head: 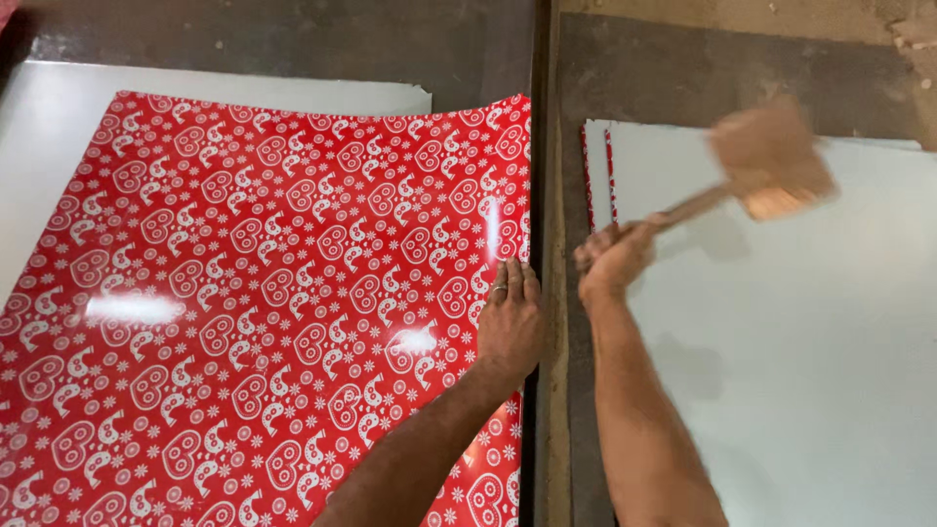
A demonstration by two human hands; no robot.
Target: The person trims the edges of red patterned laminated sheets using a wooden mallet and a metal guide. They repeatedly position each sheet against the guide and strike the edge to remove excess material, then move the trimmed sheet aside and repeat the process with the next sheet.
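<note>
A glossy red sheet of wrapping paper [244, 312] printed with white hearts and flowers lies spread over the left work surface. My left hand [509, 317] presses flat on its right edge, fingers together, a ring on one finger. My right hand [611, 259] grips the handle of a wooden mallet [771, 161]. The mallet is raised above a white sheet and blurred by motion.
A dark vertical rail or gap [543, 127] separates the two surfaces. A stack of white sheets [810, 351] with red-patterned edges showing lies at the right. Another white sheet [59, 127] pokes out under the red paper at the left. Bare dusty surface shows at the top.
</note>
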